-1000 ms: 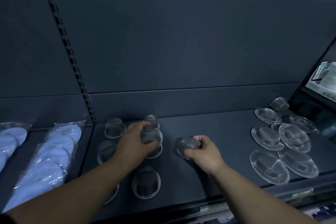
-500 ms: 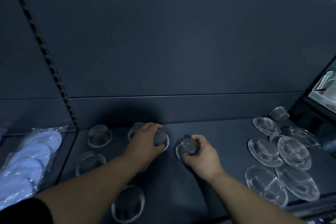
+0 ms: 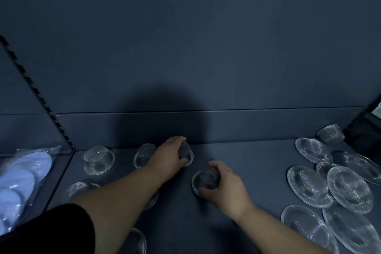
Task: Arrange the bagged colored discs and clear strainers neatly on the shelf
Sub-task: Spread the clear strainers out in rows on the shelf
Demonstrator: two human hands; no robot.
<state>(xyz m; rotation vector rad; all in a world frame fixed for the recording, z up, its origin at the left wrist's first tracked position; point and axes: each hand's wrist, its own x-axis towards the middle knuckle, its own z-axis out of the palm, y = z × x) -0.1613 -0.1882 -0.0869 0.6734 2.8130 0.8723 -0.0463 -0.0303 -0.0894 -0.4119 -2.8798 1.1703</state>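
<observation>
Small domed strainer (image 3: 187,153) sits under the left hand (image 3: 169,158), close to where the dark shelf (image 3: 247,161) meets the back panel (image 3: 206,57). The left arm reaches forward from the lower left with a black sleeve (image 3: 51,229) on its upper part. The hand is palm down, and its grip is clamped over the top of the dome, whose rim shows at the right of the fingers. The right arm comes in from the lower right. The right hand (image 3: 226,183) has its fingers curled over the far side and its thumb on the near side of a second small strainer (image 3: 206,180), its grip clamped on it. That strainer's round rim shows left of the palm. The two held strainers are near each other but apart.

More small domed strainers (image 3: 99,160) stand on the shelf to the left of the left hand, some hidden in part by the forearm. Wide flat strainers (image 3: 307,185) overlap in a heap at the right. Bagged blue discs (image 3: 24,175) lie at the far left, in the next bay.
</observation>
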